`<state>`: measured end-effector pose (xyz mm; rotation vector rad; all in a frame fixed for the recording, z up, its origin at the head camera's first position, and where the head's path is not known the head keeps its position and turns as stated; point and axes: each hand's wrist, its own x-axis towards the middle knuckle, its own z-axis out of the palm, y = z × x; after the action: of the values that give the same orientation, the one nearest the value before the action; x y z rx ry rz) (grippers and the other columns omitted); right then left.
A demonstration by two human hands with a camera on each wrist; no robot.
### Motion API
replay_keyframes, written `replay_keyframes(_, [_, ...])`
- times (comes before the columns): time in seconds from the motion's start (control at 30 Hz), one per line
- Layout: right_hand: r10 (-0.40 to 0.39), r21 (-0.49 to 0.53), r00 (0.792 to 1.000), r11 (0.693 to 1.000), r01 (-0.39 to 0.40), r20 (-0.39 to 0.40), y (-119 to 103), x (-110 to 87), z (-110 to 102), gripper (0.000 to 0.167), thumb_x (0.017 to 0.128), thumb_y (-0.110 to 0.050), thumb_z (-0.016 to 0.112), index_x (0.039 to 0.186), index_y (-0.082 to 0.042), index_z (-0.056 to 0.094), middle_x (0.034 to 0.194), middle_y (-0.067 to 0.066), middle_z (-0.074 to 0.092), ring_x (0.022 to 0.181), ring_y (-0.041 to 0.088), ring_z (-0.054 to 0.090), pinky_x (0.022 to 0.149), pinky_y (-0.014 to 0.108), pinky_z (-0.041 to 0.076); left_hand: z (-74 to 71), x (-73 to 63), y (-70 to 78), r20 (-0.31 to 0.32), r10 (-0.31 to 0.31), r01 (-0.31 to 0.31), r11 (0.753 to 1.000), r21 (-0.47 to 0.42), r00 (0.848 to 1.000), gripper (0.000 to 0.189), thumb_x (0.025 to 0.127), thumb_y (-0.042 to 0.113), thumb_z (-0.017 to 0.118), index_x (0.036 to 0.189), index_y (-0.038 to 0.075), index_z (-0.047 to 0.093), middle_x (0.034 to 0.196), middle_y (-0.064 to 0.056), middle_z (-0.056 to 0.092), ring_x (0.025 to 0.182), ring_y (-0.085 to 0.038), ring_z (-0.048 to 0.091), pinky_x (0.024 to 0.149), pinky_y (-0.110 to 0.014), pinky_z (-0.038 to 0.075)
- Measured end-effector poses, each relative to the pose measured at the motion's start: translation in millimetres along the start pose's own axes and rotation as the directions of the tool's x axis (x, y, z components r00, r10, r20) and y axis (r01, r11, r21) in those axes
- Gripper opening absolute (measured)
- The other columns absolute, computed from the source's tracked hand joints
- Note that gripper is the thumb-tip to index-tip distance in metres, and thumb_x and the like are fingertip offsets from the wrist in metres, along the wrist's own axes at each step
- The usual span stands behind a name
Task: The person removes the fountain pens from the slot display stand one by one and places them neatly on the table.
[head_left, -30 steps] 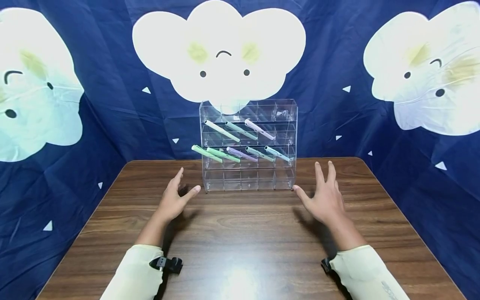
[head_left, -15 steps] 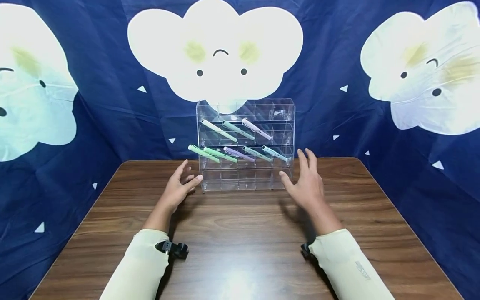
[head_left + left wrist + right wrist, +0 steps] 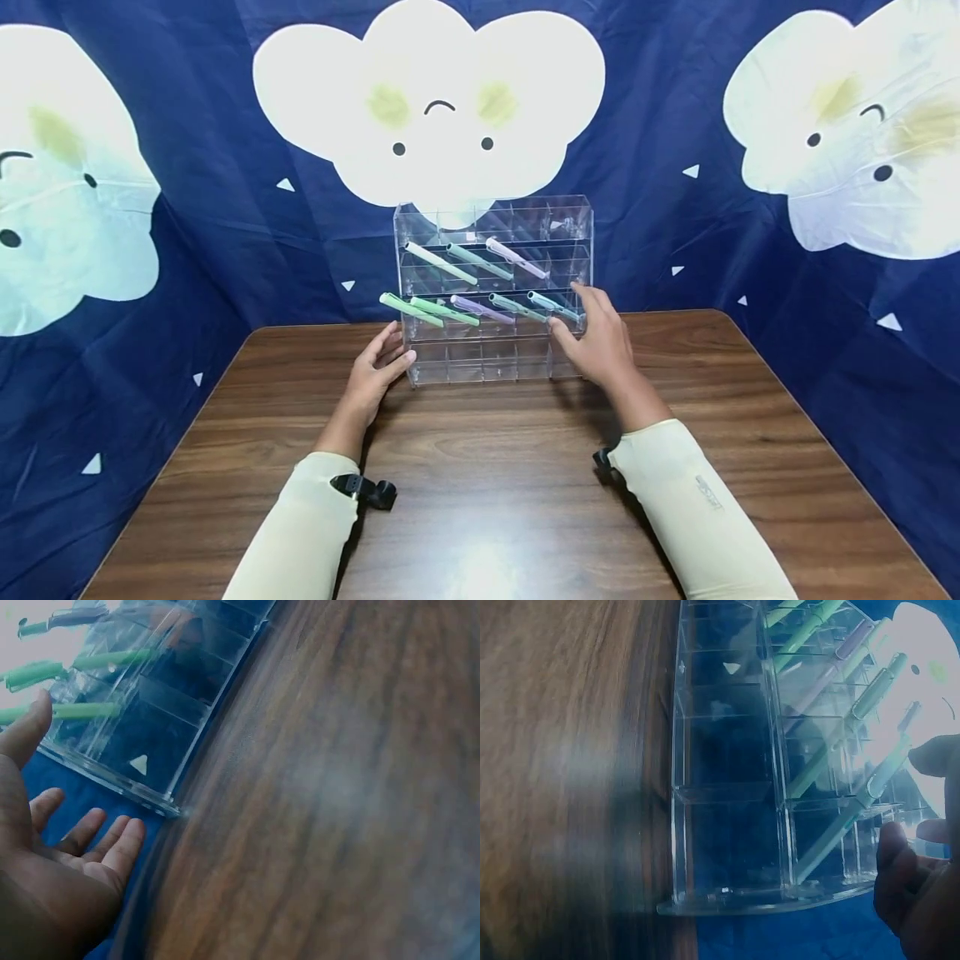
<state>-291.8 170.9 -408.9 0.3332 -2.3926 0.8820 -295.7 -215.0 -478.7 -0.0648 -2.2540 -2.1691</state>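
A clear rack stands upright at the far middle of a wood-grain table, a hand at either end, before a navy cloth bearing a large cloud.

The left hand is spread at the rack's left end, thumb toward the front and fingers toward the side; it holds nothing. The right hand sits a little higher at the right end, thumb and fingers apart, with nothing visible in its grasp. Whether either hand touches the plastic cannot be told.

Eight pens lie aslant in the two middle tiers, capped ends up and to the left. The upper of these tiers holds a white pen, a teal pen and a pale lilac pen. Below lie two green pens, a purple pen, a grey-green pen and a light blue pen. The leftmost green one juts beyond the rack's left side, just above the left hand.

The step in hand looks like setting both hands at the rack's ends. Doing it well calls for matched heights and light, even pressure on the side panels, lest the rack twist. The right thumb, close to the light blue pen, would do better clear of it, and the left fingers below the jutting green one; the pens look loosely seated and could slip at a knock.
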Motion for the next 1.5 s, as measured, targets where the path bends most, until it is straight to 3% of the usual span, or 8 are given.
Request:
replay_keyframes(0.13, [0.015, 0.025, 1.000, 1.000, -0.016, 0.024, -1, 9.3, 6, 0.061, 0.098, -0.030, 0.080, 0.151, -0.004, 0.062, 0.148, 0.023, 0.065, 0.137, 0.044, 0.063, 0.115, 0.060, 0.054, -2.4, 1.9, -5.0, 0.011, -0.012, 0.013, 0.995, -0.100, 1.000, 0.080, 0.107, 0.007, 0.069, 0.175, 0.020, 0.029, 0.176, -0.017, 0.035, 0.163, -0.034, 0.037, 0.100, -0.007, 0.054])
replay_keyframes(0.37, [0.073, 0.017, 0.992, 0.997, -0.075, 0.099, -3, 13.7, 20, 0.054, 0.102, -0.030, 0.078, 0.148, -0.005, 0.065, 0.145, 0.023, 0.068, 0.136, 0.044, 0.065, 0.114, 0.059, 0.055, -9.6, -0.9, -11.9, 0.046, 0.018, -0.020, 0.999, 0.039, 0.999, 0.079, 0.108, 0.015, 0.071, 0.175, 0.024, 0.030, 0.179, -0.011, 0.034, 0.165, -0.032, 0.035, 0.098, -0.005, 0.052])
replay_keyframes(0.63, [0.093, 0.050, 0.993, 0.994, -0.097, 0.075, 3, 12.5, 28, 0.046, 0.104, -0.029, 0.077, 0.143, -0.006, 0.069, 0.136, 0.021, 0.072, 0.126, 0.042, 0.069, 0.108, 0.057, 0.057, -4.3, 0.6, -14.4, 0.076, 0.036, -0.040, 0.998, 0.048, 0.996, 0.073, 0.110, 0.014, 0.068, 0.173, 0.016, 0.033, 0.175, -0.023, 0.038, 0.158, -0.041, 0.044, 0.099, -0.013, 0.059])
replay_keyframes(1.0, [0.098, 0.113, 0.993, 0.988, -0.105, 0.069, 6, 12.8, 26, 0.039, 0.107, -0.024, 0.073, 0.141, -0.006, 0.073, 0.132, 0.022, 0.074, 0.125, 0.041, 0.070, 0.108, 0.056, 0.057, -0.2, -1.1, -15.1, 0.068, 0.019, -0.025, 0.996, 0.087, 0.997, 0.070, 0.110, 0.017, 0.068, 0.172, 0.017, 0.036, 0.174, -0.022, 0.040, 0.155, -0.039, 0.047, 0.097, -0.012, 0.059])
replay_keyframes(1.13, [0.088, 0.138, 0.995, 0.986, -0.094, 0.054, 7, 12.9, 29, 0.036, 0.107, -0.021, 0.073, 0.139, -0.005, 0.075, 0.132, 0.022, 0.075, 0.126, 0.041, 0.070, 0.110, 0.055, 0.057, 0.5, -1.6, -16.3, 0.047, 0.005, -0.010, 0.993, 0.117, 0.999, 0.069, 0.110, 0.019, 0.069, 0.171, 0.017, 0.039, 0.171, -0.023, 0.044, 0.147, -0.031, 0.056, 0.096, -0.012, 0.059])
replay_keyframes(1.33, [0.099, 0.187, 0.995, 0.978, -0.093, -0.022, 7, 12.8, 34, 0.028, 0.106, -0.017, 0.073, 0.131, -0.005, 0.080, 0.127, 0.020, 0.077, 0.118, 0.039, 0.073, 0.104, 0.053, 0.060, 0.5, -2.6, -17.6, 0.034, 0.001, -0.005, 0.994, 0.114, 0.999, 0.067, 0.109, 0.020, 0.070, 0.169, 0.013, 0.040, 0.167, -0.025, 0.048, 0.118, 0.002, 0.065, 0.098, -0.014, 0.060])
replay_keyframes(1.4, [0.108, 0.203, 0.993, 0.974, -0.098, -0.043, 7, 12.4, 35, 0.026, 0.106, -0.016, 0.073, 0.129, -0.006, 0.081, 0.125, 0.020, 0.078, 0.114, 0.038, 0.074, 0.096, 0.051, 0.064, 0.1, -2.7, -18.1, 0.031, 0.005, -0.009, 0.994, 0.110, 0.999, 0.067, 0.109, 0.020, 0.070, 0.169, 0.013, 0.042, 0.166, -0.025, 0.050, 0.113, 0.007, 0.064, 0.098, -0.014, 0.060])
replay_keyframes(1.5, [0.113, 0.228, 0.991, 0.969, -0.094, -0.071, 8, 11.4, 37, 0.025, 0.105, -0.013, 0.074, 0.127, -0.004, 0.081, 0.121, 0.020, 0.078, 0.104, 0.035, 0.075, 0.075, 0.041, 0.068, 0.8, -3.6, -17.7, 0.032, 0.007, -0.010, 0.993, 0.114, 0.999, 0.066, 0.109, 0.021, 0.071, 0.169, 0.014, 0.043, 0.166, -0.026, 0.051, 0.117, 0.002, 0.066, 0.099, -0.016, 0.061])
